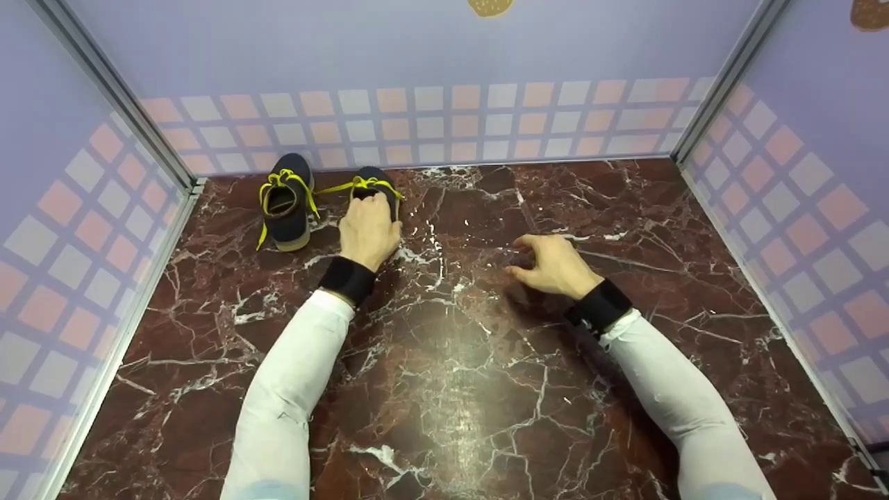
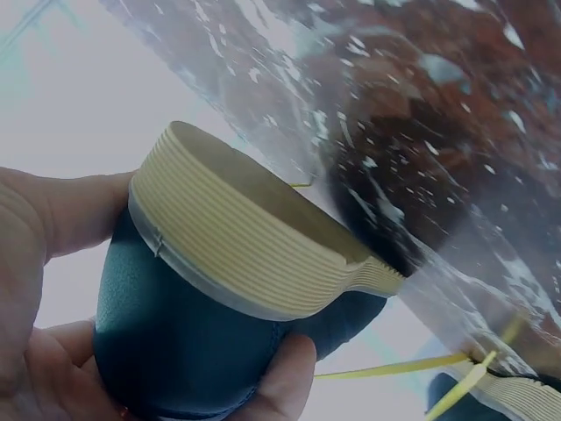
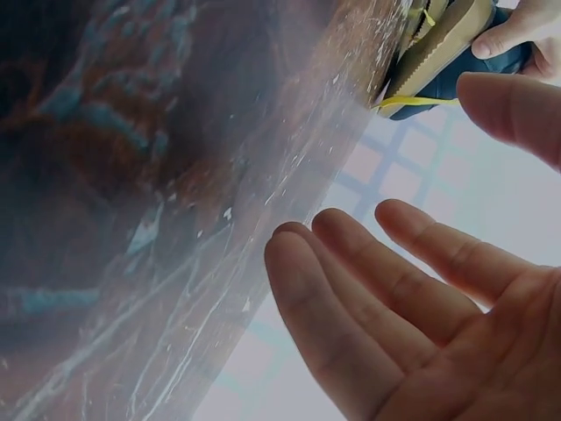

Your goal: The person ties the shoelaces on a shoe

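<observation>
**Heel-only grip on a laced shoe: what I'd keep an eye on**

Using the free shoe (image 1: 293, 212) as the reference here. The gripped shoe (image 2: 223, 259) is just to the right of it, toe pointing toward the back wall (image 1: 430, 55) like its neighbour. My worry is the yellow lace (image 2: 394, 367): a loose end runs out sideways to the free shoe, so a careless move could catch it there, or it could end up pinned under a sole. Second worry is tipping. With everything held from the back, I'd guess the toe could dip or swing and bump the free shoe, especially if the fingers slip on that smooth heel.

As for the grip, the left hand (image 1: 371, 229) is closed snugly around the heel end, thumb on one side up against the ribbed sole edge, fingers on the other. So most of the shoe sticks out ahead of the grip. There's a gap under the heel above the marble surface (image 1: 458, 326); can't tell if the toe touches. The right hand (image 1: 555, 267) is well to the right of the free shoe and nearer the person, fingers loosely bent, thumb apart, nothing in it.
</observation>
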Available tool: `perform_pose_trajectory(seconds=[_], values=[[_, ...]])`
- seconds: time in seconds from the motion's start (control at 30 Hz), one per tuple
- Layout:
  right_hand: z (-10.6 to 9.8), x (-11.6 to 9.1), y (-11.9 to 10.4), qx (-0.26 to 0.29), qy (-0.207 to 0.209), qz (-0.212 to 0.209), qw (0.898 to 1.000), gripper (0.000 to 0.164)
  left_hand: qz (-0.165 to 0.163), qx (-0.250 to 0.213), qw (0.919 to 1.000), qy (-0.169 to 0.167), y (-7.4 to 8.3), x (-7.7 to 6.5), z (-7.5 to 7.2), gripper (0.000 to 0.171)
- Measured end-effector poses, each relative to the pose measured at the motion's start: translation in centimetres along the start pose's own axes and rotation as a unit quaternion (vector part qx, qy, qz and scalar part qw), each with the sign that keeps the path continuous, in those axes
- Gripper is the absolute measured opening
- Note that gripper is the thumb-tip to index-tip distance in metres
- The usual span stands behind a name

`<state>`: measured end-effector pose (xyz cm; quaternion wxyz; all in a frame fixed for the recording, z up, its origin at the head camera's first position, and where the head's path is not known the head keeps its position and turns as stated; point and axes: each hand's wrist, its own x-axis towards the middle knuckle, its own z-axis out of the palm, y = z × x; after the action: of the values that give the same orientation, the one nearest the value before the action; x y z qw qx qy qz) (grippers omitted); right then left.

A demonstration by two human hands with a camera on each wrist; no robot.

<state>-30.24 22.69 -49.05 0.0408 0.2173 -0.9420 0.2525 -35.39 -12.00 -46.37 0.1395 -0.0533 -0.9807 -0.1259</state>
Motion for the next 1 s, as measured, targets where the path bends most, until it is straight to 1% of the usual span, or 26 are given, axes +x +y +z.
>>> perform_pose_trajectory(seconds=[0.1, 0.23, 0.37, 0.5, 0.67, 0.73, 0.9, 1.0], values=[[0.1, 0.0, -0.2, 0.013, -0.004, 0.001, 1.000, 0.056, 0.008, 0.000, 0.9999, -0.010, 1.1, -0.5, -0.2, 0.048], [0.4, 0.1, -0.6, 0.030, -0.007, 0.006, 1.000, 0.056, 0.028, 0.003, 0.9995, -0.016, 3.0, -1.0, -0.4, 0.049], [0.6, 0.2, -1.0, 0.045, -0.006, 0.009, 0.999, 0.058, 0.052, 0.003, 0.9986, -0.009, 4.9, -1.8, -0.5, 0.046], [0.7, 0.2, -1.4, 0.059, 0.004, 0.008, 0.998, 0.057, 0.077, 0.006, 0.9970, -0.002, 6.3, -2.7, -0.4, 0.045], [0.8, 0.3, -1.9, 0.049, 0.022, 0.006, 0.999, 0.059, 0.102, 0.009, 0.9947, -0.002, 7.7, -3.9, 0.1, 0.044], [0.9, 0.4, -2.2, 0.052, 0.020, 0.007, 0.998, 0.060, 0.111, 0.010, 0.9937, -0.001, 8.1, -4.4, 0.4, 0.043], [1.0, 0.5, -2.8, 0.085, 0.013, 0.016, 0.996, 0.059, 0.141, 0.018, 0.9897, 0.013, 9.2, -5.6, 1.0, 0.040], [1.1, 0.7, -3.0, 0.107, 0.016, 0.019, 0.994, 0.054, 0.157, 0.023, 0.9873, 0.018, 10.0, -6.3, 1.3, 0.039]])
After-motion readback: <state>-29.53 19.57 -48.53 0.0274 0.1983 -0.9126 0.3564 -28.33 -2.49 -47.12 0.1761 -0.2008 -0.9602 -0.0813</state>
